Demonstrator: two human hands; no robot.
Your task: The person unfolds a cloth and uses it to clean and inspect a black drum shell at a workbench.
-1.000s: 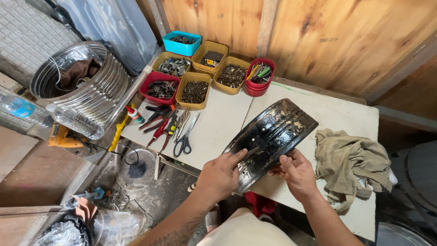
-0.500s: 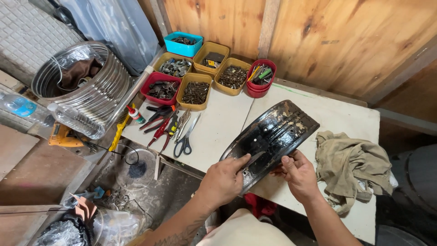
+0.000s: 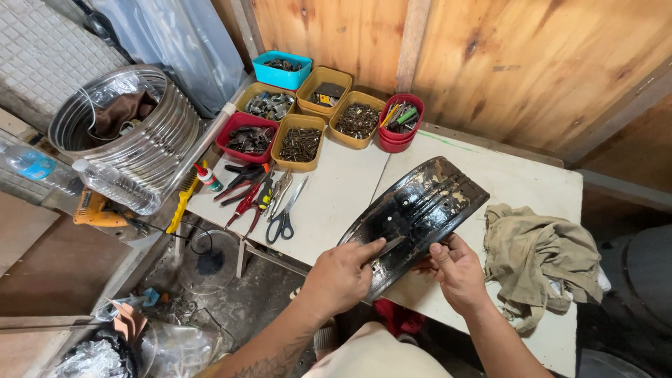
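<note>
A curved black metal panel [image 3: 420,210], worn with pale chipped patches, lies tilted over the front of the white table [image 3: 336,203]. My left hand [image 3: 343,276] grips its near left edge and presses a thin flat metal blade [image 3: 388,246] against the surface. My right hand [image 3: 455,269] holds the panel's near edge from the right, with the thumb on top.
Several small trays of screws and parts [image 3: 301,136] and a red cup of tools [image 3: 399,119] stand at the back. Pliers and scissors [image 3: 283,217] lie at the left. A crumpled rag [image 3: 539,255] lies at the right. A ribbed metal drum [image 3: 133,140] stands left of the table.
The panel has come slightly nearer and lower in view. My left hand now shows the thin blade laid against the panel's surface. My right hand stays on the near edge.
</note>
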